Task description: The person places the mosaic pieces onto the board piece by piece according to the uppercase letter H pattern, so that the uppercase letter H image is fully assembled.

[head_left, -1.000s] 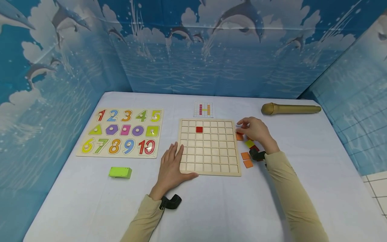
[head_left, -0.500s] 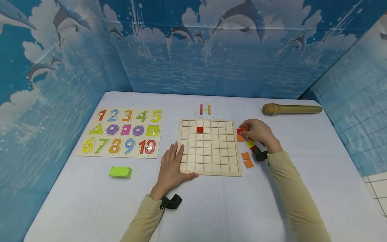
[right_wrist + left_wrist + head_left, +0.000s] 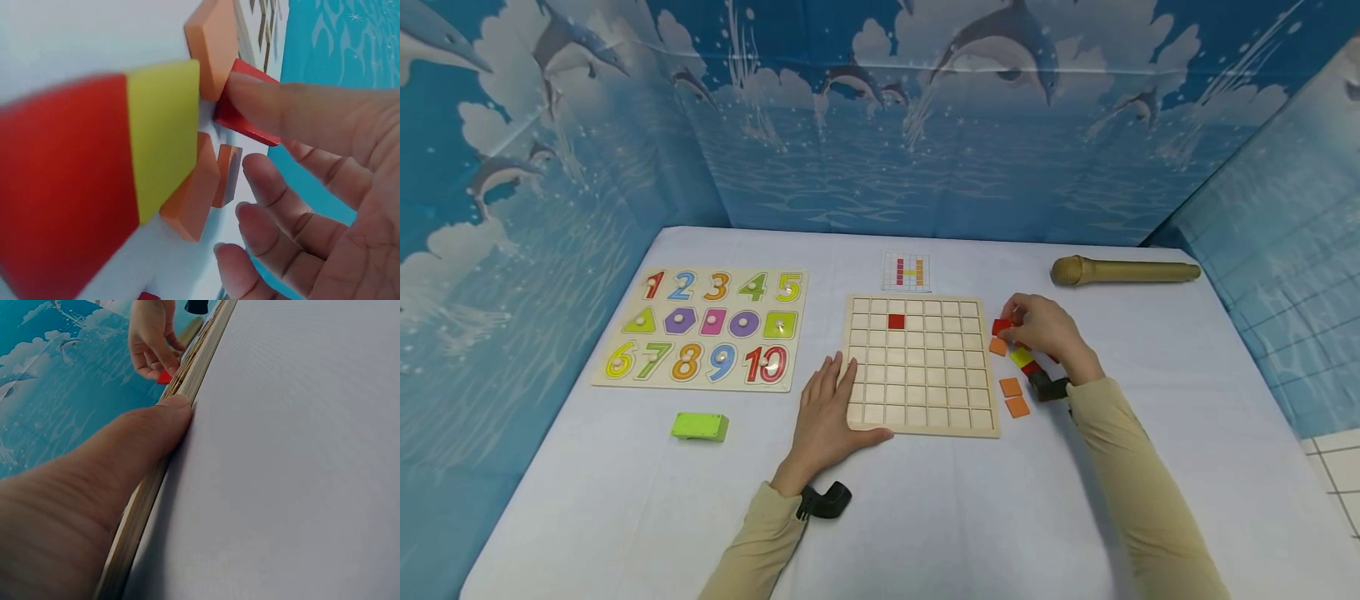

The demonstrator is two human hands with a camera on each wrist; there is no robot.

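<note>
shifting slightly rightward since the earlier frame, the red tile [image 3: 1002, 327] is lying just off the right edge of the board [image 3: 936, 358], nearer its far right corner. the right hand [image 3: 1043, 323] is being the nearer one, pinching the tile between thumb and fingers; being square, the tile is showing no long axis. well apart, the left hand [image 3: 825, 414] is resting at the board's near left corner, fingers spread, gripping nothing. an orange tile [image 3: 997, 347] is lying just beside the red one.
</note>
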